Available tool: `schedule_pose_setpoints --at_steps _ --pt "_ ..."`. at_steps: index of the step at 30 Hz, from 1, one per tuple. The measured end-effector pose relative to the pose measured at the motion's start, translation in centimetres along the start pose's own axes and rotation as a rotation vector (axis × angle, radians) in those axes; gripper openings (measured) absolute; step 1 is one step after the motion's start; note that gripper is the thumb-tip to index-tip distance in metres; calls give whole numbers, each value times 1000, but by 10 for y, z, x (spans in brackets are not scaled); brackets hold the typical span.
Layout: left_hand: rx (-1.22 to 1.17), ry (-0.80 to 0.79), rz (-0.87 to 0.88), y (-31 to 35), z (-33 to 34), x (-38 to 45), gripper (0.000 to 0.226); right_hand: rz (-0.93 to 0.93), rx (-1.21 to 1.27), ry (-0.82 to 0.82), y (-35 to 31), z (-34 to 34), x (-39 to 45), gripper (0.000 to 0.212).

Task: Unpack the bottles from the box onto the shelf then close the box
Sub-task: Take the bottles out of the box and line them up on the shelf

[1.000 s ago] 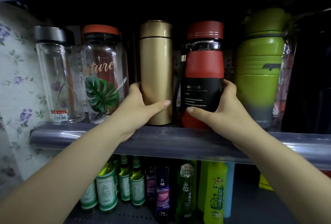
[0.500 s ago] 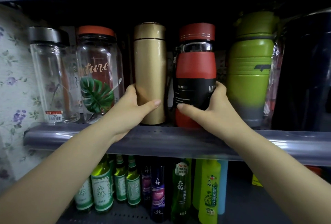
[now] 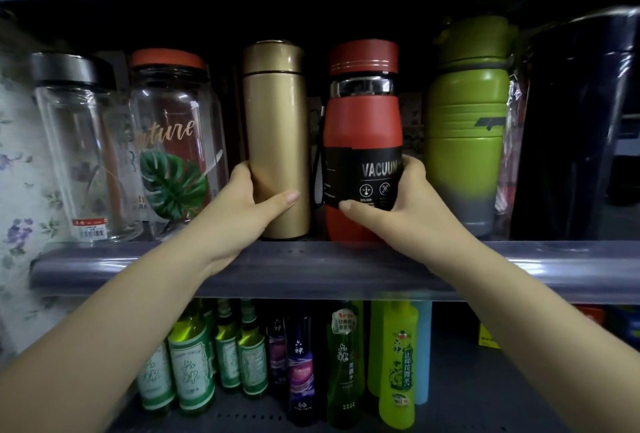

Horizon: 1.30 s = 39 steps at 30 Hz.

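A gold metal flask (image 3: 277, 127) stands upright on the grey shelf (image 3: 311, 271), and my left hand (image 3: 239, 211) is wrapped around its lower part. Right beside it stands a red bottle (image 3: 362, 121) with a black label reading VACUUM; my right hand (image 3: 405, 204) grips its lower half. Both bottles rest on the shelf near the front edge, a small gap apart. No box is in view.
Left of the gold flask stand a glass jar with a leaf print (image 3: 173, 152) and a clear glass bottle (image 3: 79, 155). A green bottle (image 3: 467, 127) and a dark wrapped container (image 3: 575, 127) stand to the right. The lower shelf holds several small bottles (image 3: 298, 363).
The red bottle has turned in my right hand, so its VACUUM label now faces me. Both hands stay on the bottles at the shelf.
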<state>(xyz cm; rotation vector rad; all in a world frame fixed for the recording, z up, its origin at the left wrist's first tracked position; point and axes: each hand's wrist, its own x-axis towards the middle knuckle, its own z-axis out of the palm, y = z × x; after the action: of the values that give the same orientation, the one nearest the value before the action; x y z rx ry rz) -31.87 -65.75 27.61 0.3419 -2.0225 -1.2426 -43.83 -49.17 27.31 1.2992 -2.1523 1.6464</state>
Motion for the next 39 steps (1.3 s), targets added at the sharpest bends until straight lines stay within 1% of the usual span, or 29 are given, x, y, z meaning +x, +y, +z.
schedule_pose_setpoints --at_steps 2,4,7,9,12,14,17,18,22,26,29,31,34,39 --pt "14 -2 4 0 0 0 62 -39 -105 75 0 5 -2 84" --pt "27 -7 11 0 0 1 61 -64 -223 140 -2 12 -2 93" --pt "47 -21 17 -1 -1 1 62 -47 -251 141 -5 16 -1 105" --pt "50 -30 21 -2 -2 1 62 -12 -204 89 -6 13 -1 102" --pt "45 -47 15 -2 -4 1 67 12 -111 29 -4 5 1 86" --pt "40 -49 14 -2 -4 1 68 -9 -136 57 -2 4 1 88" --pt "38 -44 15 -1 -3 0 70 -51 -269 114 -3 11 -2 97" --pt "38 -41 19 -1 -3 0 69 -54 -274 112 -4 12 -3 97" --pt "43 -36 28 -1 -3 0 64 -28 -166 74 0 9 0 89" --pt "20 -23 34 -3 -2 0 62 -45 -235 120 -3 13 -2 95" --pt "-2 1 34 -4 -3 0 61 -44 -254 129 -5 15 -3 96" --pt "-9 -3 31 -6 -5 2 64 -40 -255 125 -5 14 -3 96" --pt "38 -23 34 -8 -8 3 76 -27 -248 106 -5 12 -2 94" --pt "69 -22 10 -7 -7 4 71 -7 -209 77 -3 11 1 91"
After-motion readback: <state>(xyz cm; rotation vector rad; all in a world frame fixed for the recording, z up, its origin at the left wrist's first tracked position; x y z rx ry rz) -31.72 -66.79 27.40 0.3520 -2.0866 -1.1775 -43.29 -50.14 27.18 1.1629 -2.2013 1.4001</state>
